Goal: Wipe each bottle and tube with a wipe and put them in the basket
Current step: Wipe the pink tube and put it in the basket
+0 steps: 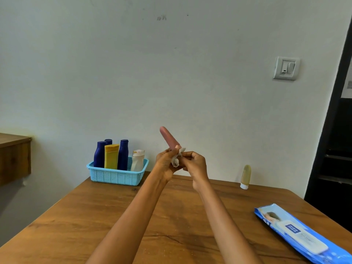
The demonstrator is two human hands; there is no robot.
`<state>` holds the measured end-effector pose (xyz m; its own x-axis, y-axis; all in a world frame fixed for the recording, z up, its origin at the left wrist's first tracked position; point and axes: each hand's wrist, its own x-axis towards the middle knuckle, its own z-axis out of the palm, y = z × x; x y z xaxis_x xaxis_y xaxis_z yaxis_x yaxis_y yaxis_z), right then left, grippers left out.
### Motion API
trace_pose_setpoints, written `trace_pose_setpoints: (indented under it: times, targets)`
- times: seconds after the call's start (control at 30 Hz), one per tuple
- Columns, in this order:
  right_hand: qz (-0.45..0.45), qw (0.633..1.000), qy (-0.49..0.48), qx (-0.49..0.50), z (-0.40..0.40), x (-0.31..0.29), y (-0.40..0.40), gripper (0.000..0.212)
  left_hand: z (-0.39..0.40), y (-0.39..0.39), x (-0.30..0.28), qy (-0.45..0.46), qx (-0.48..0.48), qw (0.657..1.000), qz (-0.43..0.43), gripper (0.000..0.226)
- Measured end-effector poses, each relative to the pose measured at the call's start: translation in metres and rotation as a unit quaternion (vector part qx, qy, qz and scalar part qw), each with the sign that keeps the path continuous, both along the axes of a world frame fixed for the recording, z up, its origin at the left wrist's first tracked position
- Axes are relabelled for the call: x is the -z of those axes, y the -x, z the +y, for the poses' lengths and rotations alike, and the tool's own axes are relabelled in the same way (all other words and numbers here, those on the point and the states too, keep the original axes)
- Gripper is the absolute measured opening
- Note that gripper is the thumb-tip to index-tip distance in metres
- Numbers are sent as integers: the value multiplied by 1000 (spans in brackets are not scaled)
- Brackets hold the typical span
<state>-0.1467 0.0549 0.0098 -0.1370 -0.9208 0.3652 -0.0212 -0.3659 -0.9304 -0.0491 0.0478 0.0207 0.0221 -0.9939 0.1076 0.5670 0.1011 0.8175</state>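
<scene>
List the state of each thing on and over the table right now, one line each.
Pink tube: held up, tilted, in the left hand.
Wipe: crumpled, pinched by the right hand against the tube's base.
Basket: holds five upright bottles.
Beige tube: standing on its cap, outside the basket.
Wipes pack: lying flat, lid closed.

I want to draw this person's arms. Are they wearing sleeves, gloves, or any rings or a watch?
No sleeves show: both forearms are bare right to the picture's bottom edge. The left hand and right hand wear no gloves. No watch or bracelet is on either wrist, and no ring shows on the fingers that can be seen.
</scene>
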Motion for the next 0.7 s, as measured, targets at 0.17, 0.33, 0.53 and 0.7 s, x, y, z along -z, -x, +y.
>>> trace_pose_setpoints:
  times: [0.17, 0.33, 0.53, 0.7]
  targets:
    - [12, 998, 27, 54, -2, 0, 9, 16, 2, 2, -1, -16, -9, 1000, -21, 29]
    - [30, 998, 34, 45, -2, 3, 10, 11, 2, 3, 0, 2, -19, 999, -37, 38]
    - [50, 999, 0, -22, 0, -16, 31, 17, 1, 0, 4, 48, -65, 983, -166, 52]
    - [59, 996, 19, -63, 2, -18, 37, 29, 7, 15, 1, 67, -42, 955, -287, 51]
